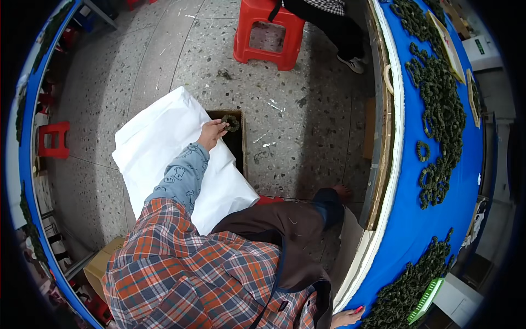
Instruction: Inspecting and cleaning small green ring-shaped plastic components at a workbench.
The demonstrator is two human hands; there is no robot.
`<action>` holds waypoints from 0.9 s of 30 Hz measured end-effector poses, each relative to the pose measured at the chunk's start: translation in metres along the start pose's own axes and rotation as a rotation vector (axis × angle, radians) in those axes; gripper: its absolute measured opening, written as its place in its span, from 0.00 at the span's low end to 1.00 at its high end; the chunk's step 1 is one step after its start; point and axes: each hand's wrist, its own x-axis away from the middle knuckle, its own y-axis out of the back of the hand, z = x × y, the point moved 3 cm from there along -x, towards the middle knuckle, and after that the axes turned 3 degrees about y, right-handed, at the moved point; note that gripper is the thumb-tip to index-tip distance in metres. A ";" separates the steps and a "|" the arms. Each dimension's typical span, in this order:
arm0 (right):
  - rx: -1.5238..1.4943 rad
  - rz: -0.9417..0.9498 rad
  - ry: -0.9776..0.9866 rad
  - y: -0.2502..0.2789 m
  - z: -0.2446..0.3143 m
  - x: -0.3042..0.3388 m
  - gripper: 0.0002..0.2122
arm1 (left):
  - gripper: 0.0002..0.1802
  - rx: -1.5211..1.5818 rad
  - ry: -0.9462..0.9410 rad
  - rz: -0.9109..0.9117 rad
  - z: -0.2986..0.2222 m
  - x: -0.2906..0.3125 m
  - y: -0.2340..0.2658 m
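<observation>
My left hand (212, 133) reaches out over a cardboard box (244, 156) on the floor and grips a dark green, fuzzy-looking ring (232, 123). The ring is pinched between thumb and fingers above the box's dark opening. A big white sheet (159, 137) covers much of the box and lies under my left forearm. At the lower edge, my right hand (346, 318) rests on the rim of the blue table (397, 241), fingers stretched out beside a pile of similar dark rings (411, 279). A small red spot shows at its fingertip.
More dark rings (444, 104) lie heaped along the blue table, near a green plastic basket (426, 301). Ahead stands a red stool (269, 35), with another person's leg (334, 30) beside it. Another red stool (53, 140) is at left, near a second blue-edged table.
</observation>
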 end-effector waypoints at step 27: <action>-0.154 -0.037 -0.307 0.004 0.005 0.004 0.19 | 0.16 -0.184 -0.205 0.607 -0.099 0.159 -0.273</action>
